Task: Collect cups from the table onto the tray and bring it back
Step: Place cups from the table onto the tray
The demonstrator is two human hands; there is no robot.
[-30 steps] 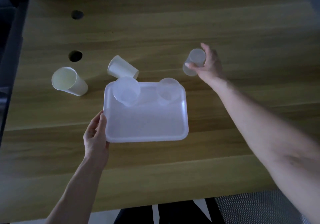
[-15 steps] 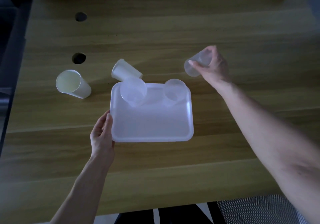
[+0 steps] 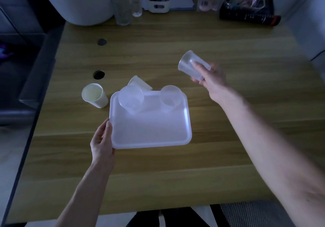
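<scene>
Two cups point(image 3: 131, 99) at tray point(image 3: 151, 132) far edge (front free); L hand point(image 3: 102, 142) fingers grip rim, R hand point(image 3: 213, 79) clear cup point(image 3: 190, 65).

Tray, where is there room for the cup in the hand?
The tray is bare along its near half and right side. Its far edge is crowded by two clear cups. The right hand holds the third clear cup.
</scene>
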